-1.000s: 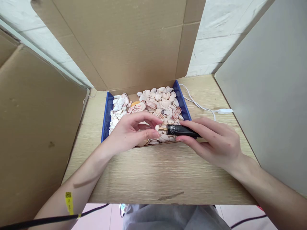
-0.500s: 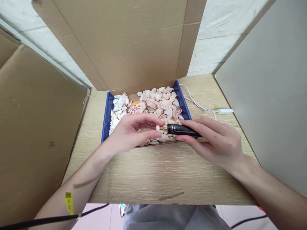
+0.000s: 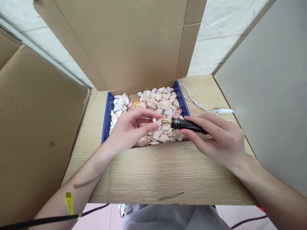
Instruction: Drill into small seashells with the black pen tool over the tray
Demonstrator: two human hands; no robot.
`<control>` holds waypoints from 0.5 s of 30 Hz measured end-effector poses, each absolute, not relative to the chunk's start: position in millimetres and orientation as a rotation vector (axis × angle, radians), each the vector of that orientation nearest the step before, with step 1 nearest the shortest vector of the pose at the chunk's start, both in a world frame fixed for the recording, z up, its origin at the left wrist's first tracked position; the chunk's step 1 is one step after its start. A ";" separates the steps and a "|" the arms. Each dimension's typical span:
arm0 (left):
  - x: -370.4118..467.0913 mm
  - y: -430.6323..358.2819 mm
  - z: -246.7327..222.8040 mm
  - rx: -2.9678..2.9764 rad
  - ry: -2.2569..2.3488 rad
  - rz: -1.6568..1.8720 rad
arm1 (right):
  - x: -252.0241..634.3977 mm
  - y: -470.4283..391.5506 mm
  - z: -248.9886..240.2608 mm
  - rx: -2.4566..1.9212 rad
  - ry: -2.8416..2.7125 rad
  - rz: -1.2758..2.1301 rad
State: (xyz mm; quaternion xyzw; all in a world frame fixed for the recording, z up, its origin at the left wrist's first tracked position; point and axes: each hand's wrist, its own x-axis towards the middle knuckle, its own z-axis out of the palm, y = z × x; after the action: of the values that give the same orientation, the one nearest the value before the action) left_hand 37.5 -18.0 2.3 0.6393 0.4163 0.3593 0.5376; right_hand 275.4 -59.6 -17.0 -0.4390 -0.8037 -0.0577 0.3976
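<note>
Pinched between the thumb and finger of my left hand (image 3: 136,127) is a small white shell (image 3: 154,120). My right hand (image 3: 216,135) grips a black handheld electric drill (image 3: 188,125) with a brass chuck (image 3: 166,122) pointing left towards the shell. A small gap lies between the chuck and the shell; the thin bit itself is hard to make out. Both hands are over the front of a blue-sided box (image 3: 105,127) filled with white, pinkish and brown shells (image 3: 166,103). A red-speckled scallop shell (image 3: 137,107) is partly covered by my left hand.
The box's cardboard lid (image 3: 124,41) stands up behind it. A white cable (image 3: 195,101) with a connector (image 3: 224,111) lies on the wooden table (image 3: 153,172) at the right. Cardboard (image 3: 40,121) walls the left side and a grey panel (image 3: 268,89) the right.
The drill has drawn back a little to the right, opening a gap from the shell. My left hand has shifted slightly left and up, still pinching the shell.
</note>
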 end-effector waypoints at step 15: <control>34.0 -12.3 3.1 1.388 1.005 0.847 | 275.1 -58.7 -15.1 -1.157 -1.999 -0.127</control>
State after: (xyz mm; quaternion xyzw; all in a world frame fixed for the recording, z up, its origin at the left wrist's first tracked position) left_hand 34.0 -12.3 3.1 0.5931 0.4294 0.3618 0.5770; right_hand 275.1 -58.7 -15.1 -0.4579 -0.7910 -0.0503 0.4025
